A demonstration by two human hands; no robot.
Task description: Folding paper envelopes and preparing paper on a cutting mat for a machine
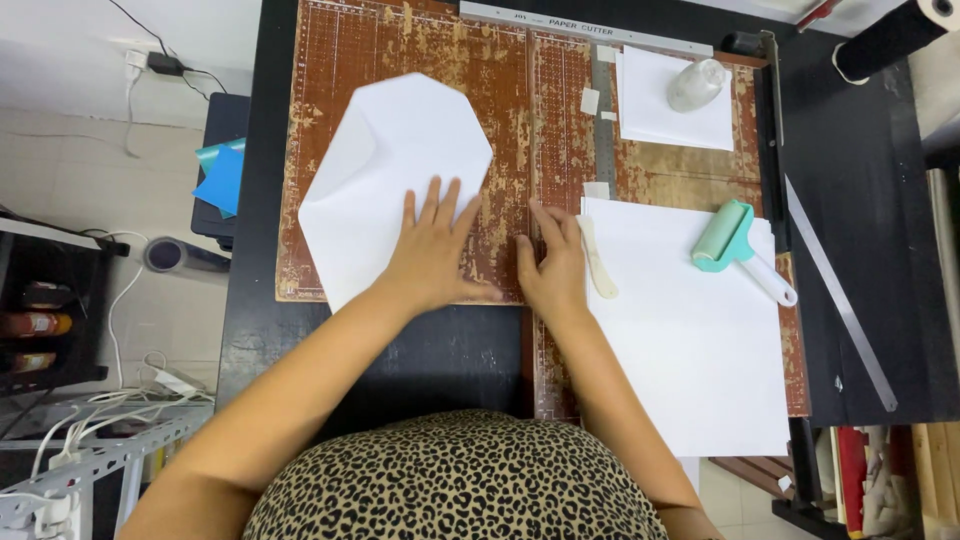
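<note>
1. The folded white sheet (395,170) lay flat on the worn brown cutting mat (500,120), its outline many-sided, with a clipped top and slanted flanks
2. A fold ran down its left part, where one flap lay doubled over and cast a faint grey edge; the rest of the paper was plain and unmarked
3. The sheet sat on the left half of the mat, and its lower left corner reached past the mat's front edge onto the black tabletop (860,250)
4. The left hand (432,258) rested palm down on the sheet's lower right part, fingers (428,203) spread and straight, gripping nothing, only pressing flat
5. The fingertips pointed up the sheet toward its middle, while the heel of the hand and the thumb lay off the paper on bare mat
6. The right hand (555,265) lay open and flat on the mat just beside the sheet's right edge, not touching it, fingers close together and empty
7. A cream bone folder (597,262) lay just to the right of that hand, on the edge of a large white sheet (690,340)
8. A teal roller (735,245) with a white handle rested farther right on the same large sheet
9. A smaller stack of white paper (660,110) with a clear bottle (697,85) on it lay at the mat's far right corner, and a metal ruler (835,300) slanted across the tabletop
</note>
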